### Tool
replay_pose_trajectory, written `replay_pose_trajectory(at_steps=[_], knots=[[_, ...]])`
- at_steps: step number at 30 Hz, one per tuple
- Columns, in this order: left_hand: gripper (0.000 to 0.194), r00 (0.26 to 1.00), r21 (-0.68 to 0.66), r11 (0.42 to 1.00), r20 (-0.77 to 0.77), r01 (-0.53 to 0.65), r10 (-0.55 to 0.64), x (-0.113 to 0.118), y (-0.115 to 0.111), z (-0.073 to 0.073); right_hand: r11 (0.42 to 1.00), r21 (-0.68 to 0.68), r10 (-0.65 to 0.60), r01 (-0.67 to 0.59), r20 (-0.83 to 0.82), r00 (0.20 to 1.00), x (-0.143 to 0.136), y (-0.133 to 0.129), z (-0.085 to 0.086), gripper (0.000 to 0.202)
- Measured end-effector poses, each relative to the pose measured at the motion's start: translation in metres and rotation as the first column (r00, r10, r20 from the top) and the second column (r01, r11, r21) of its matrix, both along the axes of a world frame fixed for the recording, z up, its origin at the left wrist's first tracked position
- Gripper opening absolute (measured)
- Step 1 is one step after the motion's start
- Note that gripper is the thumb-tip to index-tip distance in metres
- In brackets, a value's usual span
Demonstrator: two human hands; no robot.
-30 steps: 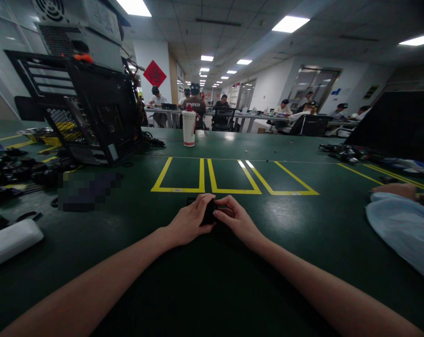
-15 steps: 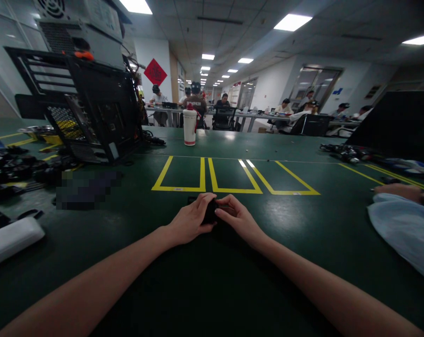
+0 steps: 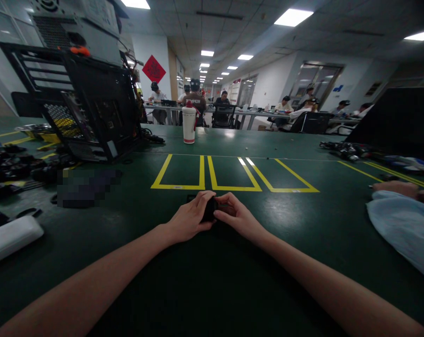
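Near the middle of the view, a small dark boxy object (image 3: pixel 209 211) is held low over the green table (image 3: pixel 212 271); its exact kind is too dark to make out. My left hand (image 3: pixel 192 216) wraps over it from the left, thumb below and fingers on top. From the right, my right hand (image 3: pixel 235 213) pinches its edge between thumb and bent fingers. The fingers hide much of the object, and a dark corner of something shows behind my left fingers.
Yellow tape frames (image 3: pixel 176 187) lie just beyond my hands. A white cup (image 3: pixel 189 125) stands behind them. At left are a black computer case (image 3: pixel 106 112), dark parts and a white case (image 3: pixel 13 241). Another person's pale blue sleeve (image 3: pixel 401 220) rests at right.
Both hands stay on the dark object with hardly any movement. The whole view has shifted very slightly.
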State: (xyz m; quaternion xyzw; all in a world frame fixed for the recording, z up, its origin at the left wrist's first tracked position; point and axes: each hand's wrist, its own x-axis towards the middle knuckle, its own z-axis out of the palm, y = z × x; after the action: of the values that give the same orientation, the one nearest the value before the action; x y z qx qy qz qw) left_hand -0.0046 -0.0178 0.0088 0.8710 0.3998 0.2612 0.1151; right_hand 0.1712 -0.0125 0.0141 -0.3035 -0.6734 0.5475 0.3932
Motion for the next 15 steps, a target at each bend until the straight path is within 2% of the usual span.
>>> replay_pose_trajectory(at_steps=[3,7,10,15], knots=[[0.066,1.0,0.01,1.0,-0.002,-0.007,0.007,0.0001,0.0004,-0.001,0.999,-0.006,-0.052,0.052,0.006,0.999,-0.0017,0.0005,0.0001,0.016],[0.067,1.0,0.024,1.0,0.0,-0.005,0.005,0.0007,0.0009,-0.0023,0.994,-0.005,-0.109,0.11,0.066,0.992,-0.0019,0.0029,0.001,0.024],[0.067,1.0,0.022,1.0,-0.002,-0.013,0.013,0.0006,0.0009,-0.0025,0.997,-0.029,-0.065,0.069,0.114,0.991,0.0002,0.0044,0.0014,0.025],[0.068,1.0,0.006,1.0,-0.006,-0.007,0.007,0.0001,0.0004,-0.0014,0.999,-0.029,0.022,-0.021,0.021,1.0,0.0021,0.0034,0.0002,0.028]])
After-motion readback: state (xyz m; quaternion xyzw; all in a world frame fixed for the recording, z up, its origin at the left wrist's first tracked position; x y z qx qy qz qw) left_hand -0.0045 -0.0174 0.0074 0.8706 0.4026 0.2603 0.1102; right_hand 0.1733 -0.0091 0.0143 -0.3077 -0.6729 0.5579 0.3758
